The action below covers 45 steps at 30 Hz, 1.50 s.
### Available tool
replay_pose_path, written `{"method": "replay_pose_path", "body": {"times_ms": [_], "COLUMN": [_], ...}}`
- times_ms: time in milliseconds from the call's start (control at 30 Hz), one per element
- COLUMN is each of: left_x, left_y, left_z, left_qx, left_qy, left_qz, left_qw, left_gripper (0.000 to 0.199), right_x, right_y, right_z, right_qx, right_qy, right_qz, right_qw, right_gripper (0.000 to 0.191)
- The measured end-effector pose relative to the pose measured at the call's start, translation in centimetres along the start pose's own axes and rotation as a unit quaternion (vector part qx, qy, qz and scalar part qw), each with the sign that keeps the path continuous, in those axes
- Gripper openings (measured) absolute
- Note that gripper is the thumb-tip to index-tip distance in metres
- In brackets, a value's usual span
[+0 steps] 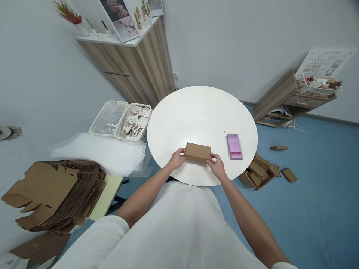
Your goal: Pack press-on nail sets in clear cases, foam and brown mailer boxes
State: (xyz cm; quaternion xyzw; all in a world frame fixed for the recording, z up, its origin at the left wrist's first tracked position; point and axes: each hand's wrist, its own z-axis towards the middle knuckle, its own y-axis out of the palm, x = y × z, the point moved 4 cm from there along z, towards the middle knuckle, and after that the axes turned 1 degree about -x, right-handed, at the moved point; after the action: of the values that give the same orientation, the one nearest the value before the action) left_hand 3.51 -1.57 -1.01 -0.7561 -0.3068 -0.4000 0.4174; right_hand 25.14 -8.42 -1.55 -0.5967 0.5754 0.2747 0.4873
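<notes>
A small brown cardboard box (198, 151) is sitting at the near side of the round white worktop (202, 108), its lid side facing up and looking shut, though whether it is resting fully on the surface is not showing clearly. The left hand (177, 158) is pinching its left end and the right hand (216, 164) its right end, fingers curling and thumbs bearing near the front corners. For good handling, I am judging that both hands should be pressing evenly and lightly, keeping the box level and its edges square, since hard squeezing could be buckling the thin end walls. On the box's visible faces no label or brand is showing. To its right, a purple item (235, 147) is lying on the worktop, blurred into blocks that are hiding any writing. Beyond the left edge, a white basket (127, 137) is holding printed cards (135, 122), their lettering being too small to read. Farther out, a white poster (325, 61) is leaning above the right-hand cabinet (288, 91), carrying rows of pictures and print that are staying illegible
</notes>
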Motion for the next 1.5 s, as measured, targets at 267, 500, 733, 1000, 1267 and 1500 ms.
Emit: {"method": "replay_pose_path", "body": {"times_ms": [267, 500, 733, 1000, 1267, 1500], "left_x": [-3.8, -3.9, -3.9, -2.3, 3.4, 10.6], "left_y": [0.6, -0.5, 0.3, 1.6, 8.1, 21.2], "left_z": [-2.4, 0.1, 0.8, 0.0, 0.8, 1.4], "left_qx": [-0.007, -0.024, -0.074, -0.122, -0.172, -0.245], "left_qy": [-0.030, -0.019, 0.010, 0.021, 0.062, 0.118], "left_qz": [0.054, 0.137, 0.167, 0.167, 0.198, 0.242], "left_qw": [0.998, 0.990, 0.983, 0.978, 0.963, 0.931], "left_gripper": [0.037, 0.048, 0.041, 0.045, 0.039, 0.047], "right_x": [3.4, 3.6, 3.4, 3.8, 5.3, 9.9], "right_y": [2.5, 1.4, 3.1, 0.7, -6.4, -17.1], "right_z": [-3.7, -2.7, -2.3, -5.4, -8.2, -12.9], "right_qx": [0.071, 0.091, 0.081, 0.134, 0.180, 0.288], "right_qy": [0.065, 0.140, 0.156, 0.165, 0.153, 0.178], "right_qz": [-0.034, -0.114, -0.156, -0.121, -0.118, -0.126], "right_qw": [0.995, 0.979, 0.972, 0.970, 0.965, 0.932], "right_gripper": [0.048, 0.058, 0.045, 0.051, 0.042, 0.050]}}
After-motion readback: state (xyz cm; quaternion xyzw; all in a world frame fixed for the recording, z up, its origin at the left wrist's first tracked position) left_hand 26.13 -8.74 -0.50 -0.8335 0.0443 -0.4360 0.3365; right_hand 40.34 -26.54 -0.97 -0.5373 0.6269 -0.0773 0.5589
